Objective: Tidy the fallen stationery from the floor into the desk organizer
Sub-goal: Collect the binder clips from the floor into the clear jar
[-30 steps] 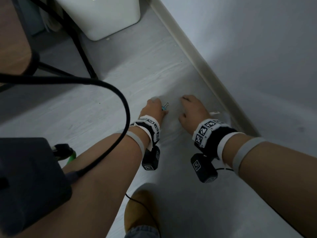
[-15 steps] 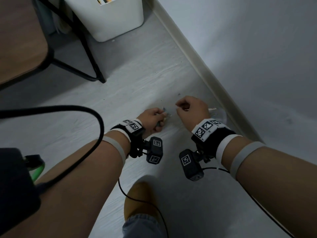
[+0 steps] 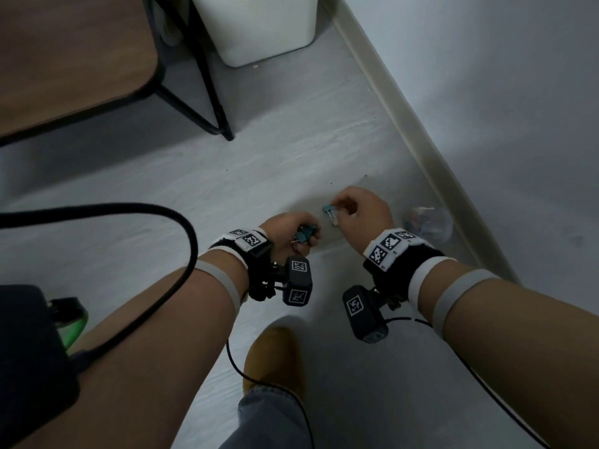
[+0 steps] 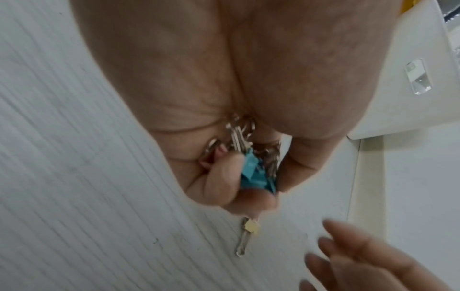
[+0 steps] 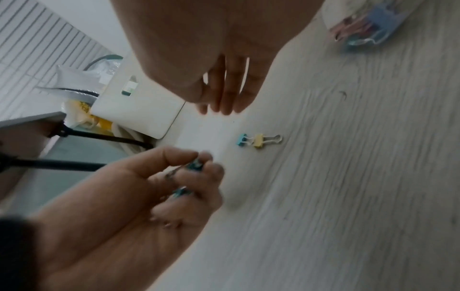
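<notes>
**Hands gathering fallen binder clips from the floor**

Left hand (image 3: pixel 293 233), fingers curled, grips a bunch of binder clips (image 4: pixel 254 173) (teal bodies with wire handles; the exact number is hidden inside the fist). Right hand (image 3: pixel 358 212) hangs over the floor (image 3: pixel 291 163) with fingers loosely extended and nothing held. Below it lie two more clips, end to end and touching: one teal clip (image 5: pixel 241 140) and one yellow clip (image 5: pixel 259 141). No desk organizer can be identified in any view.

Risks, as judged. The left fist already looks full; adding more could lever a clip out, since the springy handles stick out between the fingers. The two floor clips may be linked, so pinching one could drag or drop the other.

Count: two clips on the floor; several in the left hand; one clear container (image 3: pixel 428 223) of coloured items against the baseboard (image 3: pixel 421 131); one white bin (image 3: pixel 259 27); one desk (image 3: pixel 71 59).
</notes>
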The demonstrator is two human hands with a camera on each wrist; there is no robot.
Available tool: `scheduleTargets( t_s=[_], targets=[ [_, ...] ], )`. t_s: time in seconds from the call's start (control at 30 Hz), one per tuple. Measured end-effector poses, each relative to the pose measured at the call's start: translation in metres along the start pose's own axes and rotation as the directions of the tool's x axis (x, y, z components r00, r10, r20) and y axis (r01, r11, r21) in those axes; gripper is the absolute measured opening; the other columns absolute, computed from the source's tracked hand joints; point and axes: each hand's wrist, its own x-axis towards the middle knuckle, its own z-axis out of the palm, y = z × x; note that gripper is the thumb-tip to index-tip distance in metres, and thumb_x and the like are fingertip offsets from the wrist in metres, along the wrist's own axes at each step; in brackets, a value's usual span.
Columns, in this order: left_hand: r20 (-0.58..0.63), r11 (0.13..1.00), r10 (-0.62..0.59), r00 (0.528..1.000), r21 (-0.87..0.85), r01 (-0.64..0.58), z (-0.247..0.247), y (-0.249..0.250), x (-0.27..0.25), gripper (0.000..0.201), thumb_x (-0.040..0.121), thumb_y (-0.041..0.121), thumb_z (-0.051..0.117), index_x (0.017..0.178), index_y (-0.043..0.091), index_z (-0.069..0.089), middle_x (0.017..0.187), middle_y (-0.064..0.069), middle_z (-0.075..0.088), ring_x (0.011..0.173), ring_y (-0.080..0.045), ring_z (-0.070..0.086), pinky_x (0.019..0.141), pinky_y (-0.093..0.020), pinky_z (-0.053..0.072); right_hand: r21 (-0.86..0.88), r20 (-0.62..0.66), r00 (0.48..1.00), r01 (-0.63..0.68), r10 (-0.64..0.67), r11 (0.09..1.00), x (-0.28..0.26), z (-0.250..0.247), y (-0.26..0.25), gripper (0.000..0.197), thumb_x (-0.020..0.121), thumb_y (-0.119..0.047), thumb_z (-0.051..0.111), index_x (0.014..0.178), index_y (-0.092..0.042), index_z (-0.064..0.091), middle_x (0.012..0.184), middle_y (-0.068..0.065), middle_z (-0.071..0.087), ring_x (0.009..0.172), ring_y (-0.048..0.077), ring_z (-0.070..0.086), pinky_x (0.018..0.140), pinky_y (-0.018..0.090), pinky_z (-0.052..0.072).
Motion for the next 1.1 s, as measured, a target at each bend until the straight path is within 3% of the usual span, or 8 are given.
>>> scheduleTargets(
  t_s=[0.07, 0.23, 0.5, 0.7, 0.8, 0.9, 1.03, 1.1],
  targets=[
    [-0.101, 1.000, 0.016, 0.995, 0.000, -0.016, -0.006, -0.002, 0.001, 0.020, 0.095, 0.013, 0.050, 0.077, 0.004, 0.055, 0.070, -0.011, 0.055, 0.047, -0.013, 0.049, 0.034, -0.017, 0.031, -0.169, 0.037, 0.998, -0.051, 0.058, 0.984, 0.007, -0.003, 0.008, 0.022, 0.084, -0.011, 0.063, 0.104, -0.021, 0.063, 0.113, 0.004, 0.056, 0.082, 0.020, 0.061, 0.082, 0.037, 0.054],
    [-0.157, 0.994, 0.044, 0.987, -0.089, -0.058, -0.021, -0.005, 0.002, 0.024, 0.098, 0.016, 0.052, 0.075, 0.008, 0.053, 0.068, -0.008, 0.052, 0.046, -0.011, 0.045, 0.035, -0.017, 0.028, -0.479, 0.376, 0.911, 0.036, 0.168, 0.877, 0.021, 0.010, 0.012, 0.082, 0.078, -0.026, 0.075, 0.146, -0.032, 0.029, 0.138, 0.012, 0.028, 0.107, 0.036, 0.055, 0.090, 0.039, 0.052],
    [-0.161, 0.967, 0.104, 0.981, -0.216, -0.138, -0.034, -0.011, -0.008, 0.018, 0.101, 0.014, 0.050, 0.090, 0.004, 0.060, 0.071, -0.014, 0.053, 0.048, -0.016, 0.053, 0.039, -0.017, 0.039, -0.654, 0.430, 0.895, 0.219, 0.118, 0.724, 0.033, 0.032, 0.001, 0.040, 0.082, -0.006, 0.062, 0.117, -0.012, 0.043, 0.123, 0.019, 0.036, 0.099, 0.037, 0.052, 0.078, 0.041, 0.050],
    [-0.137, 0.934, 0.039, 0.990, -0.347, -0.085, -0.028, -0.012, -0.003, 0.023, 0.101, 0.014, 0.045, 0.085, 0.005, 0.059, 0.076, -0.010, 0.057, 0.064, -0.018, 0.062, 0.043, -0.018, 0.046, -0.521, 0.444, 0.885, 0.131, 0.138, 0.843, 0.025, 0.032, 0.004, 0.026, 0.080, -0.017, 0.069, 0.102, -0.009, 0.057, 0.109, 0.016, 0.050, 0.095, 0.036, 0.057, 0.082, 0.036, 0.049],
    [-0.092, 0.944, 0.028, 0.995, -0.325, -0.056, -0.011, -0.006, -0.001, 0.022, 0.100, 0.015, 0.046, 0.085, 0.004, 0.058, 0.078, -0.013, 0.056, 0.069, -0.021, 0.059, 0.045, -0.020, 0.048, -0.294, 0.287, 0.957, 0.045, 0.043, 0.955, 0.023, 0.016, -0.002, 0.022, 0.075, -0.020, 0.077, 0.090, -0.014, 0.062, 0.097, 0.007, 0.056, 0.085, 0.025, 0.058, 0.070, 0.026, 0.045],
    [-0.031, 0.945, 0.046, 0.998, -0.321, -0.054, 0.012, 0.003, -0.002, 0.021, 0.096, 0.014, 0.046, 0.083, 0.004, 0.059, 0.080, -0.013, 0.057, 0.064, -0.022, 0.058, 0.050, -0.023, 0.050, -0.078, 0.139, 0.984, 0.124, -0.112, 0.989, 0.014, 0.001, -0.016, 0.015, 0.073, -0.015, 0.076, 0.083, -0.017, 0.065, 0.088, 0.002, 0.058, 0.074, 0.015, 0.055, 0.060, 0.013, 0.038],
    [0.080, 0.947, 0.082, 0.993, -0.317, -0.052, 0.038, 0.019, -0.008, 0.031, 0.099, 0.017, 0.038, 0.085, 0.005, 0.063, 0.076, -0.012, 0.066, 0.053, -0.021, 0.067, 0.049, -0.024, 0.054, -0.050, 0.238, 0.943, 0.251, -0.232, 0.967, 0.001, -0.017, -0.024, 0.019, 0.074, -0.022, 0.073, 0.091, -0.020, 0.065, 0.093, 0.001, 0.058, 0.086, 0.019, 0.057, 0.078, 0.029, 0.050],
    [0.093, 0.955, 0.090, 0.992, -0.291, -0.060, 0.050, 0.024, -0.005, 0.027, 0.100, 0.019, 0.041, 0.090, 0.005, 0.061, 0.081, -0.011, 0.063, 0.054, -0.020, 0.065, 0.047, -0.023, 0.051, -0.099, 0.136, 0.948, 0.302, -0.287, 0.948, -0.005, -0.031, -0.013, 0.023, 0.078, -0.038, 0.066, 0.096, -0.023, 0.062, 0.096, -0.003, 0.058, 0.093, 0.018, 0.053, 0.083, 0.034, 0.048]
  ],
)
